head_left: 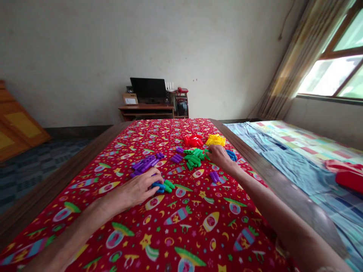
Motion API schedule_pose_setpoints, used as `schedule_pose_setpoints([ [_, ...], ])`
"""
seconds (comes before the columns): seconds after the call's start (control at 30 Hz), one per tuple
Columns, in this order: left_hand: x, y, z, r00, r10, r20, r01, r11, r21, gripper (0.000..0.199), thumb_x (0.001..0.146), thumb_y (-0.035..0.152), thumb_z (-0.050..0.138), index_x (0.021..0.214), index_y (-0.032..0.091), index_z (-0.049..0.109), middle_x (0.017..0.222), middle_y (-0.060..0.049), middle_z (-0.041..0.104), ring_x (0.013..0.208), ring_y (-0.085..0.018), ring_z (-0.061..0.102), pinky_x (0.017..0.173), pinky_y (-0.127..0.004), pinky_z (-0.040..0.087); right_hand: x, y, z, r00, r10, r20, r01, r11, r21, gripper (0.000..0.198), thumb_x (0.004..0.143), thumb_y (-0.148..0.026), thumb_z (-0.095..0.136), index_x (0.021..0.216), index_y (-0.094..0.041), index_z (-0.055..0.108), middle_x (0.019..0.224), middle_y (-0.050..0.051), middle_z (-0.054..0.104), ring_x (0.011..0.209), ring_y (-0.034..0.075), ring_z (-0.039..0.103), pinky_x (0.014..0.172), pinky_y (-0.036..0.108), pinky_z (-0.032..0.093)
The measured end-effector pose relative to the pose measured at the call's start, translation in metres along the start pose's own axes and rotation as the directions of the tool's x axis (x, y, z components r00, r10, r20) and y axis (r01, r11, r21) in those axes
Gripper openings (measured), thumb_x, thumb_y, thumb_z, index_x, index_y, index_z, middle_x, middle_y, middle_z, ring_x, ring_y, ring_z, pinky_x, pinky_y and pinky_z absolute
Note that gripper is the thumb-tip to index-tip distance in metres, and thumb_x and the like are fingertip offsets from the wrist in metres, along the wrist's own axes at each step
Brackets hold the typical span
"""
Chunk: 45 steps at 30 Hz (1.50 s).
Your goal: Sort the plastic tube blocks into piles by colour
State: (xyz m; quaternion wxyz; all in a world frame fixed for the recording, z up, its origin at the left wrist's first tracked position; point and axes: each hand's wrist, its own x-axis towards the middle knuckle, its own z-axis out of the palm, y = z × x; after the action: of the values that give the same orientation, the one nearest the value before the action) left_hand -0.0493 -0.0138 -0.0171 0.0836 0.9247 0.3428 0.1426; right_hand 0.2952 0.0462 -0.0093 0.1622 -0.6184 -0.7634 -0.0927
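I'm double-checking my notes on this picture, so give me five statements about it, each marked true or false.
1. The yellow pile lies to the right of the red pile. True.
2. The left hand is nearest to the yellow pile. False: the left hand is at some blue pieces, beside the larger purple group.
3. The right hand is at the right edge of the green pile. True.
4. The tablecloth is plain blue. False: the tablecloth is red, patterned with rockets and stars.
5. The monitor stands on the tablecloth. False: the monitor stands on the desk.
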Motion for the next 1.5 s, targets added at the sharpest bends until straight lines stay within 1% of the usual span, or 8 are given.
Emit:
schedule_pose_setpoints([
  [0.17,0.001,0.002,-0.005,1.0,-0.011,-0.014,0.011,0.999,-0.032,0.019,0.086,0.02,0.046,0.096,0.022,0.062,0.095,-0.004,0.065,0.088,-0.017,0.064,0.081,-0.026,0.049,0.001,-0.024,-0.003,0.997,-0.079,0.025,0.079,0.997,-0.02,0.029,0.096,-0.028,0.044,0.089,-0.01,0.066,0.082,0.013,0.065,0.07,0.018,0.055,0.064,0.027,0.037],
  [0.4,0.014,0.02,-0.013,0.948,-0.261,-0.182,0.22,0.951,-0.219,0.024,0.083,0.039,0.052,0.096,0.023,0.065,0.086,-0.001,0.073,0.074,-0.018,0.067,0.072,-0.028,0.053,0.005,-0.039,-0.042,0.987,0.07,0.143,-0.07,0.998,-0.004,0.04,0.097,-0.03,0.041,0.077,-0.01,0.069,0.07,0.015,0.065,0.06,0.018,0.058,0.054,0.028,0.03],
  [0.5,0.02,0.021,-0.004,0.897,-0.4,-0.189,0.273,0.837,-0.475,0.033,0.08,0.047,0.057,0.1,0.02,0.061,0.082,-0.002,0.072,0.07,-0.019,0.069,0.064,-0.029,0.055,-0.003,-0.046,-0.048,0.987,-0.143,0.068,0.124,0.964,0.235,0.035,0.096,-0.03,0.044,0.079,-0.012,0.07,0.066,0.008,0.064,0.059,0.014,0.055,0.055,0.025,0.031],
  [0.63,0.024,0.026,0.009,0.857,-0.487,-0.167,0.259,0.688,-0.678,0.045,0.073,0.049,0.069,0.103,0.019,0.056,0.085,-0.005,0.072,0.076,-0.023,0.071,0.064,-0.032,0.058,-0.024,-0.078,-0.041,0.877,-0.477,-0.06,0.414,0.686,0.598,0.025,0.092,-0.031,0.053,0.104,-0.017,0.069,0.082,0.005,0.069,0.066,0.012,0.057,0.061,0.022,0.037],
  [0.8,0.025,0.037,0.009,0.878,-0.415,-0.237,0.186,0.753,-0.631,0.043,0.075,0.052,0.067,0.102,0.019,0.059,0.096,-0.008,0.072,0.087,-0.024,0.071,0.078,-0.037,0.059,-0.033,-0.101,-0.035,0.843,-0.537,0.001,0.429,0.674,0.601,0.02,0.091,-0.021,0.053,0.101,-0.017,0.071,0.079,0.004,0.069,0.063,0.011,0.054,0.058,0.022,0.034],
  [1.0,0.017,0.025,0.006,0.948,-0.217,-0.233,0.177,0.967,-0.183,0.042,0.085,0.046,0.058,0.12,0.022,0.061,0.129,-0.01,0.062,0.122,-0.027,0.056,0.104,-0.044,0.045,-0.001,-0.024,-0.047,0.981,-0.161,-0.113,0.192,0.91,0.368,0.025,0.09,-0.03,0.052,0.088,-0.015,0.073,0.064,0.002,0.063,0.055,0.01,0.047,0.056,0.024,0.029],
  [1.17,0.01,0.009,0.029,0.995,-0.047,-0.085,0.046,0.999,-0.015,0.038,0.084,0.037,0.063,0.12,0.026,0.064,0.132,-0.009,0.06,0.125,-0.026,0.052,0.108,-0.043,0.04,0.01,0.057,-0.034,0.977,0.158,-0.144,-0.138,0.981,0.14,0.025,0.086,-0.026,0.053,0.094,-0.015,0.074,0.086,0.01,0.072,0.073,0.017,0.06,0.062,0.026,0.035],
  [1.5,0.003,-0.003,0.04,0.993,-0.015,-0.115,0.02,0.999,0.04,0.031,0.087,0.032,0.062,0.117,0.027,0.066,0.121,-0.007,0.067,0.115,-0.024,0.06,0.106,-0.041,0.042,0.01,0.104,-0.016,0.975,0.194,0.11,-0.221,0.911,0.348,0.026,0.076,-0.024,0.06,0.091,-0.012,0.077,0.075,0.007,0.072,0.07,0.018,0.063,0.064,0.026,0.041],
])
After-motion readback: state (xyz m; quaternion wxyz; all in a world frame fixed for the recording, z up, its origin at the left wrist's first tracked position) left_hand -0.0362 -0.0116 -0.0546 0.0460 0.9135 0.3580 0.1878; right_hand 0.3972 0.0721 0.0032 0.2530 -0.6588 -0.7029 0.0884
